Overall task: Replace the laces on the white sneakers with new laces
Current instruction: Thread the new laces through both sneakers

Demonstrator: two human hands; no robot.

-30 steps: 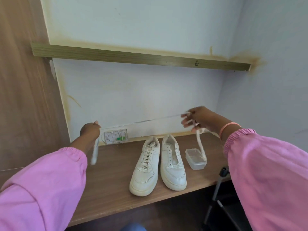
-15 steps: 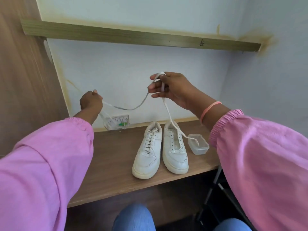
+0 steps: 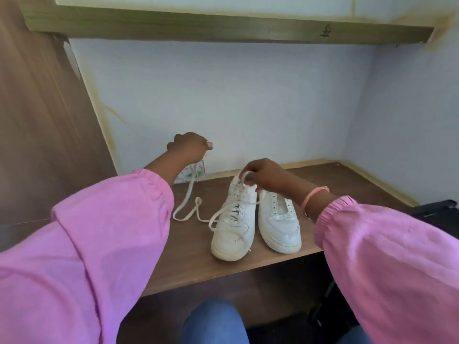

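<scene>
Starting on the left: the left hand (image 3: 189, 146) is raised near the back wall (image 3: 248, 100), fingers curled, and the lace (image 3: 185, 196) hangs down from under it, so it looks like it's pinching one end, though the grip itself is hidden behind the knuckles. My guess is it's held high like that to keep the lace from tangling. From there the lace drops past a wall socket (image 3: 192, 172), makes a couple of loose loops on the shelf (image 3: 188, 252), then climbs over the left sneaker (image 3: 234, 219) up to the right hand (image 3: 264, 176). That hand is closed around a loop of the lace right over the back of the left sneaker, probably finding the middle or getting ready to feed it. The left sneaker has laces in its eyelets, while the right sneaker (image 3: 279, 219) sits just beside it with bare eyelets, so that's likely where the lace is headed. The two shoes stand toes toward the person, close to the front edge. What's in the way: the slack draped across the left sneaker could snag on its laces, and the right wrist, with an orange band (image 3: 313, 196), hovers over the right sneaker's opening. Further right is the side wall, and something dark (image 3: 437, 209) past the shelf end that I can't make out.
</scene>
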